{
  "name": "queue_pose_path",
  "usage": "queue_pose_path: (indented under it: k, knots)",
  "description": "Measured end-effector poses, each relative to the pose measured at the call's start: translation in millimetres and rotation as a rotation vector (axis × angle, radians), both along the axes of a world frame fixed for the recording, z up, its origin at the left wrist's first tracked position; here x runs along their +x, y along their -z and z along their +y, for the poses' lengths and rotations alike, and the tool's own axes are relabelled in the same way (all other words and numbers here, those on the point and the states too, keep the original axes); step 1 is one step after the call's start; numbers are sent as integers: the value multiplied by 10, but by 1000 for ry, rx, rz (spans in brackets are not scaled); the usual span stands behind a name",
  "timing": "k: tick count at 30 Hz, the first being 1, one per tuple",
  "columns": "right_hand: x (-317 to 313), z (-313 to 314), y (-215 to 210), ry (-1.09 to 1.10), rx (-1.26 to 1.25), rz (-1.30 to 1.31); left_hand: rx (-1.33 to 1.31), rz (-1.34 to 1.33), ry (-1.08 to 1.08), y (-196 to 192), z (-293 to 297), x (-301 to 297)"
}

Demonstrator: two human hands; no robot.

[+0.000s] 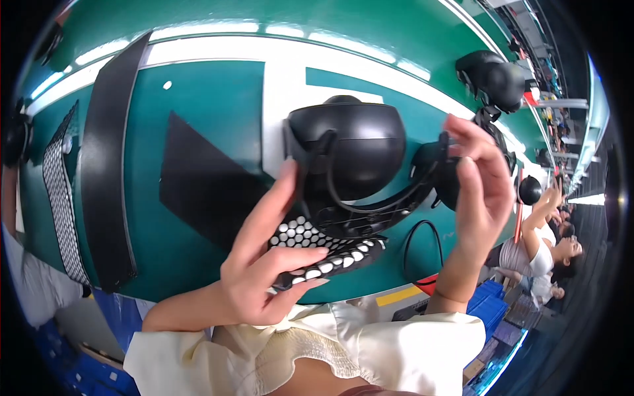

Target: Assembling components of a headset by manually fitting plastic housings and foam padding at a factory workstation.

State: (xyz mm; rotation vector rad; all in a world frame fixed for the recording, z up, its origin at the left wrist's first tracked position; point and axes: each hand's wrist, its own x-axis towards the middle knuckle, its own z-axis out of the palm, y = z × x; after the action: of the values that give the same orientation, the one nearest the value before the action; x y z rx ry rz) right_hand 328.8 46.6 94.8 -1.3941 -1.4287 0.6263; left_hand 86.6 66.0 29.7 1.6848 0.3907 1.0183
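Observation:
A black curved frame [360,221] with a raised loop lies in front of a glossy black rounded shell [356,142] on the green bench. My left hand [257,264] is closed on a black strip with white round dots [330,264], pinched between thumb and fingers. Its index finger stretches up along the frame's left side. Around the frame's upturned right end curl the fingers of my right hand [485,181], slightly blurred; thumb and index finger come close to that black end. Part of the frame is hidden behind the dotted strip.
Left of my hands lie a black flat sheet [198,178], a long black panel [109,171] and another dotted strip [59,191]. A thin black cable loop [422,254] rests near my right forearm. More black shells [489,79] stand at the far right, where other people sit.

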Motion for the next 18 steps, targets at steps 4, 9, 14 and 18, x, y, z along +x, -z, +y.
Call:
queue_pose_path:
  k: [4, 9, 14, 18]
  knots:
    - [-56, 57, 39, -34, -127, 113, 22, 23, -45, 56, 7, -55]
    - [-168, 99, 54, -17, -101, 194, -74, -3, -79, 58, 0, -74]
    - [-89, 64, 29, -37, -87, 33, -111, -8, -118, 63, -67, -42]
    - [-35, 46, 55, 8, -22, -32, -92, 25, -125, 57, -116, 5]
